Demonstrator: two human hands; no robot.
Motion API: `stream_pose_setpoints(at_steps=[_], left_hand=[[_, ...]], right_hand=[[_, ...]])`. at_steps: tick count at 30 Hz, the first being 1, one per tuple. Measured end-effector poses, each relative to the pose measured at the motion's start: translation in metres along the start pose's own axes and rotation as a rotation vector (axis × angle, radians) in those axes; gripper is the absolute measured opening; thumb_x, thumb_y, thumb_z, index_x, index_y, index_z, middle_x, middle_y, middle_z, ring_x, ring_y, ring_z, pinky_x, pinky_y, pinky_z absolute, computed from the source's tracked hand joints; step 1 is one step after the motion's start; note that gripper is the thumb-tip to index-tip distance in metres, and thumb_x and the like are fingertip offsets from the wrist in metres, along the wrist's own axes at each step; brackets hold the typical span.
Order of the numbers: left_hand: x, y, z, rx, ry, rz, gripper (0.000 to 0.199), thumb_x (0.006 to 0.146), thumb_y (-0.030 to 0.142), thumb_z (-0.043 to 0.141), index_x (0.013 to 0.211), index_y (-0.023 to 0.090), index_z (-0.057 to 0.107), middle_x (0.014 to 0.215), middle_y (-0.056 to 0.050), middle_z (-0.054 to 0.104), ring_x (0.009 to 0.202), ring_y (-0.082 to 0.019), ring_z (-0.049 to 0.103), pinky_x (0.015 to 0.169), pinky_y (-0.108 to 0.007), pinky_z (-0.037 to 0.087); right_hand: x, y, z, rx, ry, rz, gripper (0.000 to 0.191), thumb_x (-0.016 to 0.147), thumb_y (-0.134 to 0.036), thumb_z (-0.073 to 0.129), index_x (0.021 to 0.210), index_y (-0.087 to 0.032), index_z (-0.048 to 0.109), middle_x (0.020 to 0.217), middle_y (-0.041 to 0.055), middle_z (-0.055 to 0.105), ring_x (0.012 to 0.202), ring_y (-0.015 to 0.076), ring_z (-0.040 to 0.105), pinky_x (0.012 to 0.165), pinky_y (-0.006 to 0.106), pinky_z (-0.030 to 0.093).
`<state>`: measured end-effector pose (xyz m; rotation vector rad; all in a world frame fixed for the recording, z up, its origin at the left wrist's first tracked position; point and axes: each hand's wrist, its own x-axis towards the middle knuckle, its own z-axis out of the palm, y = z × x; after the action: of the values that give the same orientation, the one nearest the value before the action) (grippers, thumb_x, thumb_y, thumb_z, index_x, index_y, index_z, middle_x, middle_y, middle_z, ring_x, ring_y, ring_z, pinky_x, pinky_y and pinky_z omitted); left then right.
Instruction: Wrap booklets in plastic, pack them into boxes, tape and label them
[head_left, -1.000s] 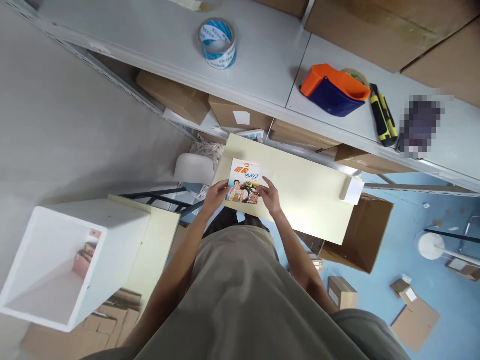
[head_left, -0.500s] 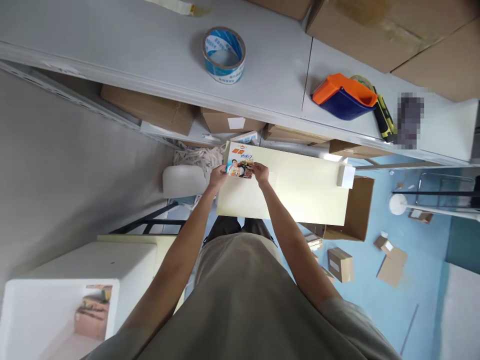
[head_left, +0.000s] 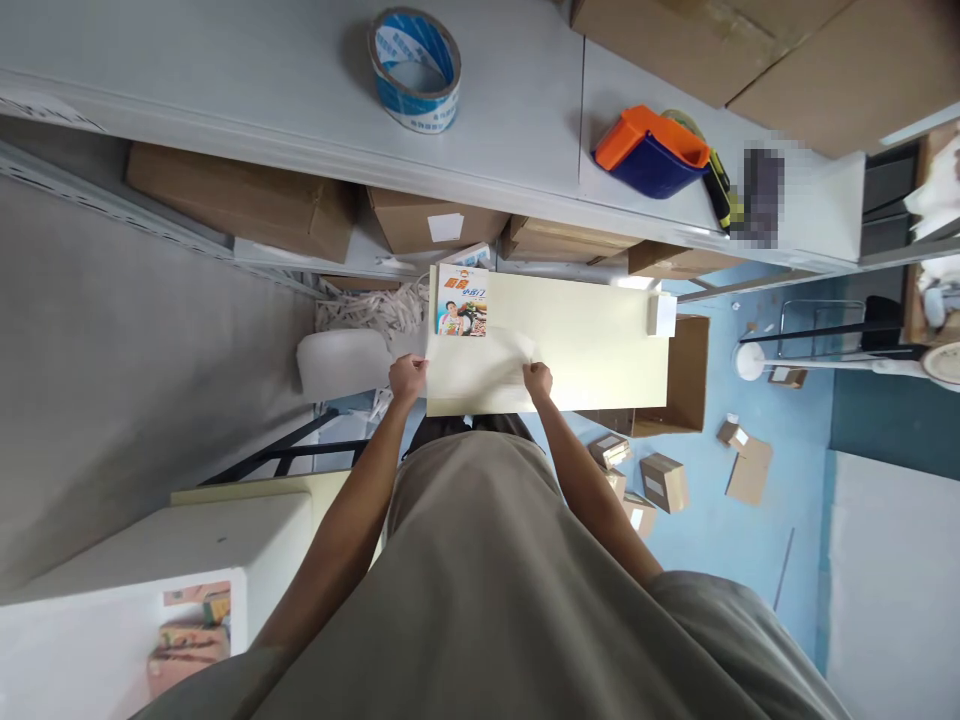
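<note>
A thin pale sheet (head_left: 480,368), of paper or film, stretches between my hands above the cream tabletop (head_left: 592,340). My left hand (head_left: 408,378) pinches its left side, just off the table's left edge. At the opposite side, my right hand (head_left: 537,382) has its fingers closed on the right corner. Beyond the sheet lies a booklet (head_left: 462,302) with a person and food on its cover, flat near the table's far left corner. Neither hand touches the booklet.
A grey shelf (head_left: 517,130) crosses above the table, bearing a blue-and-white tape roll (head_left: 415,72), an orange-and-blue tape dispenser (head_left: 652,150) and a yellow-black cutter (head_left: 718,190). A small white box (head_left: 661,314) stands at the table's right end. Cardboard boxes (head_left: 664,482) lie on the blue floor.
The booklet has left my hands and now lies on the table. Both hands have moved back toward my body and grip the pale sheet. The view has shifted slightly.
</note>
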<state>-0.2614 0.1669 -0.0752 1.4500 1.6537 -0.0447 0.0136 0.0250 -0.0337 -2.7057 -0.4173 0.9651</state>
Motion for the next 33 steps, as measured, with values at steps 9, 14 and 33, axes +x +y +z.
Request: stream_pose_setpoints(at_steps=[9,14,33], left_hand=[[-0.031,-0.029,-0.064,-0.110,0.004,0.043,0.027,0.082,0.038,0.071,0.096,0.019,0.082,0.101,-0.010,0.084,0.102,-0.029,0.077,0.089,-0.033,0.057],[-0.071,-0.019,-0.101,-0.462,0.115,0.024,0.040,0.071,0.048,0.079,0.096,0.017,0.079,0.091,-0.007,0.080,0.089,-0.024,0.075,0.080,-0.032,0.061],[-0.099,0.202,0.104,-0.351,0.014,0.394,0.029,0.083,0.047,0.075,0.094,0.020,0.069,0.092,-0.007,0.077,0.083,-0.021,0.072,0.079,-0.033,0.059]], right_hand=[[-0.055,0.010,-0.058,0.324,-0.091,-0.309,0.022,0.092,-0.042,0.073,0.098,-0.022,0.067,0.095,0.0076,0.082,0.092,0.0237,0.079,0.084,0.033,0.059],[-0.089,-0.020,-0.098,0.636,-0.086,-0.541,0.043,0.092,-0.064,0.076,0.099,-0.022,0.067,0.088,0.0055,0.079,0.086,0.0210,0.078,0.082,0.034,0.062],[0.103,0.122,-0.275,0.530,0.282,-0.533,0.051,0.093,-0.066,0.071,0.105,-0.016,0.075,0.090,0.0094,0.078,0.086,0.0231,0.074,0.076,0.035,0.061]])
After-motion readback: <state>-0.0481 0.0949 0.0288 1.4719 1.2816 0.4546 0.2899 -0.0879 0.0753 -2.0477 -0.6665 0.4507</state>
